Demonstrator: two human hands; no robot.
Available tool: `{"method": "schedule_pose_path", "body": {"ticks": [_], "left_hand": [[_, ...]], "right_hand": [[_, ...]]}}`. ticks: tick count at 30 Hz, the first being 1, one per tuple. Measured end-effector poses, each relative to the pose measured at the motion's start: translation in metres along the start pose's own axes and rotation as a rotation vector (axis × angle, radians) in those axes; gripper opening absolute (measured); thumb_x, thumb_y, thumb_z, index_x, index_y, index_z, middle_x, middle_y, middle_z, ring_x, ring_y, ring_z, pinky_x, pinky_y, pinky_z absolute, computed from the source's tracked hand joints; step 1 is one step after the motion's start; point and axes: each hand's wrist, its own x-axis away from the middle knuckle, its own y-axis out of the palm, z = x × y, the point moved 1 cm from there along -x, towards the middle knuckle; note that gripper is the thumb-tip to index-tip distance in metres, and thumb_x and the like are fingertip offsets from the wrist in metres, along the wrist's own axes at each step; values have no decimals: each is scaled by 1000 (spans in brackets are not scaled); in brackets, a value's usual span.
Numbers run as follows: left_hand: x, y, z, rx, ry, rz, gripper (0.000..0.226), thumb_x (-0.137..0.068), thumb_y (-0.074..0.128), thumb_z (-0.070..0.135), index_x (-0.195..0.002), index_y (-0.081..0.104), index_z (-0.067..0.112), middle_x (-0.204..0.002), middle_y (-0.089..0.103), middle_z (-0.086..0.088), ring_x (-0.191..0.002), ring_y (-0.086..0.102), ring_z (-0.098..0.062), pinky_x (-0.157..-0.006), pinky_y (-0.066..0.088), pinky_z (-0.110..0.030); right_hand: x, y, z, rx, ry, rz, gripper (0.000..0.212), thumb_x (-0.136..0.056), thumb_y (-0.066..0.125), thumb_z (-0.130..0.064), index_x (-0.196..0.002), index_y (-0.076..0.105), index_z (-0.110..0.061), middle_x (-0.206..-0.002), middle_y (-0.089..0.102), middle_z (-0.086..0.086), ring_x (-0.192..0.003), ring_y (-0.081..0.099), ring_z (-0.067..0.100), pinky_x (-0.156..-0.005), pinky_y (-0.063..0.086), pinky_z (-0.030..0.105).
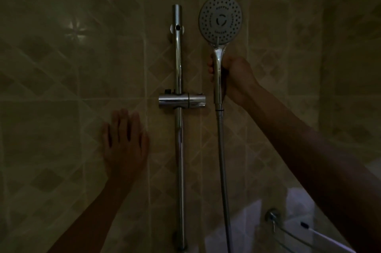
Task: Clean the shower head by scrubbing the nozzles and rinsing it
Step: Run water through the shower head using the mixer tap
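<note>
The round grey shower head (220, 19) faces me, its nozzle holes visible, on a chrome handle. My right hand (233, 76) grips that handle and holds it upright to the right of the rail. A metal hose (223, 160) hangs straight down from the handle. My left hand (124, 143) lies flat with straight fingers against the tiled wall, left of the rail, holding nothing.
A vertical chrome slide rail (179, 120) is fixed to the tiled wall (61, 67), with an empty holder bracket (181, 101) midway up. A white tub edge (296, 207) with a chrome fitting (272, 216) shows at the lower right. The room is dim.
</note>
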Motion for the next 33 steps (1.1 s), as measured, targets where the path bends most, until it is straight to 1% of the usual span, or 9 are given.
{"method": "schedule_pose_path", "body": {"ticks": [4,7,11,14,20,24,28,31,33], "left_hand": [[0,-2,1,10,-19,-6,54,-97,42,33,-146,35,11,-154,30,-16,-145,23,-29,-115,22,-51],[-1,-3,1,10,-11,-11,54,-97,42,33,-146,35,11,-154,30,-16,-145,24,-29,-115,22,-51],[-1,-1,0,18,-14,-23,54,-97,41,34,-145,36,11,-155,28,-15,-145,24,-28,-115,21,-51],[-1,-1,0,26,-17,-39,55,-96,41,34,-145,36,11,-155,28,-15,-145,22,-28,-116,20,-52],[-2,-3,0,5,-16,-49,54,-96,41,35,-144,38,11,-154,30,-15,-145,24,-29,-117,18,-49],[0,1,-1,15,-24,-89,53,-96,39,35,-144,39,10,-154,29,-17,-143,26,-32,-115,20,-52],[0,3,-1,11,-22,-59,54,-96,42,34,-144,38,11,-155,28,-16,-146,20,-28,-116,21,-52],[1,3,-1,21,-21,-60,55,-96,42,34,-145,36,10,-155,26,-16,-146,20,-29,-116,20,-51],[0,2,0,18,-18,-58,54,-96,41,33,-144,37,10,-155,27,-17,-145,22,-30,-116,20,-51]], "right_hand": [[-20,13,-12,-15,-46,-67,19,-93,43,-14,-102,58,-8,-85,64,3,-73,59,12,-65,49,26],[-31,20,-17,-50,-65,-78,23,-92,39,-8,-100,60,-9,-86,66,5,-75,61,13,-69,49,29],[-41,27,-20,-93,-47,-64,27,-90,36,-6,-100,61,-8,-91,65,7,-79,61,15,-67,50,28],[-45,32,-19,-177,-24,-39,27,-90,35,-6,-98,61,-8,-92,63,9,-77,59,17,-68,48,30],[-37,47,-14,-304,26,-126,27,-84,32,-6,-84,59,-6,-76,58,9,-62,54,17,-57,48,28],[-33,48,-1,-355,58,-141,23,-79,38,-11,-79,60,-5,-75,58,8,-62,52,17,-56,49,27],[-25,43,6,-410,64,-222,32,-94,33,-21,-80,58,-8,-73,55,7,-59,56,17,-54,51,26],[-23,40,9,-402,66,-241,33,-98,37,-28,-88,62,-9,-74,60,4,-63,61,16,-61,52,30],[-22,37,10,-318,6,-215,27,-98,43,-25,-94,63,-8,-77,63,4,-67,63,15,-67,52,31]]}}
